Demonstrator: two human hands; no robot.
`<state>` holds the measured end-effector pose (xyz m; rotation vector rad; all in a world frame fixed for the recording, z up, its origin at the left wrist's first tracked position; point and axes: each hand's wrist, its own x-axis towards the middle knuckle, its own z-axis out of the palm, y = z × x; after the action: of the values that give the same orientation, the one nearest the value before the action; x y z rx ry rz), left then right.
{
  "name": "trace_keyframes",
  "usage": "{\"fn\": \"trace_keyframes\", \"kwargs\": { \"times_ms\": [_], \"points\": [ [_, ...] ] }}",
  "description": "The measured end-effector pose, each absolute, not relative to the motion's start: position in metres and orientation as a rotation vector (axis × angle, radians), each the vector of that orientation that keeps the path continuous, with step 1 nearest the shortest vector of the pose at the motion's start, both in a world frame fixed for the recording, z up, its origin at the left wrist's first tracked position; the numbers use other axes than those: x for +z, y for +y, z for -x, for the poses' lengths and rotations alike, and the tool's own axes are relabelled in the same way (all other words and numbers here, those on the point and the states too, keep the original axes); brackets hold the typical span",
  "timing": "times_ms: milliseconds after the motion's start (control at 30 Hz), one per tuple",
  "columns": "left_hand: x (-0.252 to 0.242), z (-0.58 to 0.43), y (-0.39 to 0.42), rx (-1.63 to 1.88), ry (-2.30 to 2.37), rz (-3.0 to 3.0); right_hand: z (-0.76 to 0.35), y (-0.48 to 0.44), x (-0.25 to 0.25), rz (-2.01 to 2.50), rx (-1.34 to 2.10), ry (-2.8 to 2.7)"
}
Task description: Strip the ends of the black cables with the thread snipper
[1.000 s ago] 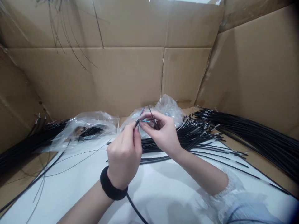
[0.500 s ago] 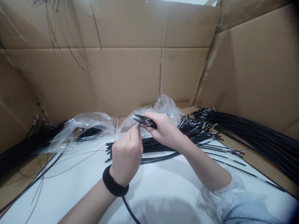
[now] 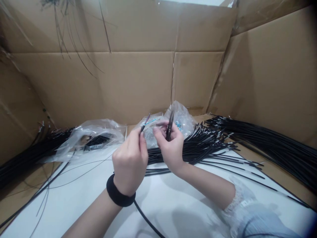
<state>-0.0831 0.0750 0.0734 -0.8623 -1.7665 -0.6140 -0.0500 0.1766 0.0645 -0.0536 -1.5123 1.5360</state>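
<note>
My left hand [image 3: 130, 157] pinches a black cable [image 3: 148, 224] close to its end, with the fingers closed. Thin coloured wires [image 3: 148, 119], one blue and one reddish, fan out of the cable's tip. Just to the right, my right hand [image 3: 172, 148] is wrapped round small black thread snips [image 3: 170, 127], blades pointing up and slightly blurred. The hands are a little apart, above a bundle of cut black cables [image 3: 205, 145]. From under my left wrist the held cable runs down toward the lower edge of the view.
Clear plastic bags [image 3: 180, 114] lie along the back by the cardboard wall [image 3: 138, 82]. More black cables lie at the right [image 3: 260, 142] and left [image 3: 24, 158]. Loose thin strands [image 3: 47, 195] cross the left side of the white table surface [image 3: 84, 195].
My right hand has drawn back from the cable tip and turned the snips from sideways to upright. Coloured wires now show at the cable's end.
</note>
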Motion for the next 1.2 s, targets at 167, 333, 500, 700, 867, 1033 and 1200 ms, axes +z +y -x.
{"fn": "trace_keyframes", "kwargs": {
  "times_ms": [167,333,500,700,867,1033,1200],
  "points": [
    [0.067,0.085,0.076,-0.414,-1.632,0.877,0.051,0.175,0.065,0.059,1.785,-1.521],
    [0.064,0.082,0.078,-0.334,-1.582,0.94,0.046,0.177,0.074,0.139,1.871,-1.487],
    [0.062,0.085,0.08,-0.383,-1.632,0.948,0.044,0.176,0.079,0.204,1.957,-1.468],
    [0.067,0.085,0.081,-0.579,-1.735,0.934,0.048,0.177,0.075,0.125,1.645,-1.585],
    [0.066,0.089,0.082,-0.662,-1.868,0.938,0.055,0.186,0.064,-0.055,1.147,-1.728],
    [0.062,0.1,0.087,-0.725,-2.076,0.954,0.069,0.203,0.051,-0.169,0.815,-1.905],
    [0.059,0.123,0.093,-1.079,-2.32,0.961,0.08,0.224,0.052,-0.076,0.735,-2.069]
  ]
}}
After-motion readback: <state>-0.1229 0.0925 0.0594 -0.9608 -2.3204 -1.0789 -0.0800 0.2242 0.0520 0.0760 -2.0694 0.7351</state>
